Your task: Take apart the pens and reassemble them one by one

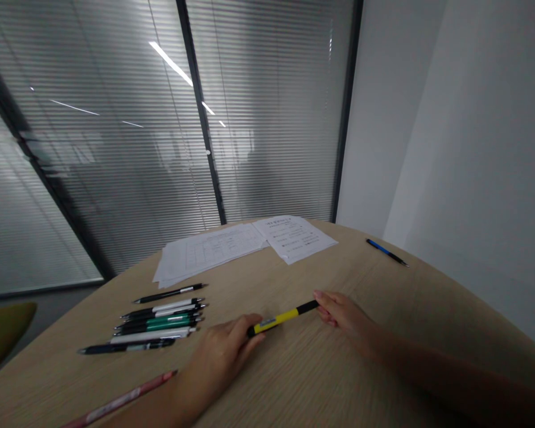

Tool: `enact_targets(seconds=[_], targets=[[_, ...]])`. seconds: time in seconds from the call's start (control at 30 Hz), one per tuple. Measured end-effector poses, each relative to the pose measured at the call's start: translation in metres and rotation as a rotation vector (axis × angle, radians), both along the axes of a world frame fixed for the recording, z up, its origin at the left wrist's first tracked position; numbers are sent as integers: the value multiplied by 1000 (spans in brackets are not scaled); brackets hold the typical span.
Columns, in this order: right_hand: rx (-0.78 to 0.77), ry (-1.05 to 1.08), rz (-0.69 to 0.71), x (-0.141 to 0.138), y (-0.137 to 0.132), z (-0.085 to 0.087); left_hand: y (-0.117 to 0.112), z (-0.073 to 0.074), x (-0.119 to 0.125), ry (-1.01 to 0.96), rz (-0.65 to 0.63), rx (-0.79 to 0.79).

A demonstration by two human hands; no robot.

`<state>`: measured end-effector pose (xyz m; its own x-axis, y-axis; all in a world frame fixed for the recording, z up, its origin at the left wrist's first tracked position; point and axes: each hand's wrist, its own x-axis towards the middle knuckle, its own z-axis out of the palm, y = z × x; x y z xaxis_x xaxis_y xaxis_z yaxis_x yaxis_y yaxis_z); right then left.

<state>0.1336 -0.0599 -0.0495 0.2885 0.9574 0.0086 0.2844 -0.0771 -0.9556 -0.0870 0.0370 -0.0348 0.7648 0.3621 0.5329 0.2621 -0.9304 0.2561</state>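
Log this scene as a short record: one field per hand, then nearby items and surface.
left hand: gripping the yellow part of a yellow-and-black pen
right hand: touching the pen's black end
nearby: row of black, white and green pens; white printed paper sheets
surface: pale wood-grain table
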Motion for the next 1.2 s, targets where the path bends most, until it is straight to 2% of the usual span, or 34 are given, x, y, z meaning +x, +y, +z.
enact_targets(seconds=[0.2, 0.3, 0.37, 0.47, 0.6, 0.7, 0.77, 0.93, 1.03, 1.13, 1.2], targets=[[-23, -30, -36, -3, -1, 6, 2, -4, -1, 30, -68, 144], [-28, -44, -39, -4, -1, 5, 2, -6, -1, 13, -56, 123], [-30, -71, -39, -4, -1, 4, 1, -4, 0, 25, -37, 51], [-28, -151, -49, -5, -3, 1, 1, 4, 3, 82, 25, -175], [19, -229, -61, -10, -7, 0, 4, 12, 10, 145, 150, -609], [96, -293, -81, -15, -10, 3, 7, 12, 13, 155, 164, -938], [139, -309, -67, -16, -11, 3, 9, 11, 14, 113, 158, -1043], [156, -165, -22, -9, -4, -5, 7, 11, 15, 82, 188, -1028], [73, -181, -7, -4, -2, -9, 5, 13, 16, 119, 190, -968], [-36, -198, -60, -4, -2, -8, 4, 13, 16, 144, 178, -917], [-10, -211, -64, -5, -3, -5, 5, 12, 16, 142, 176, -897]])
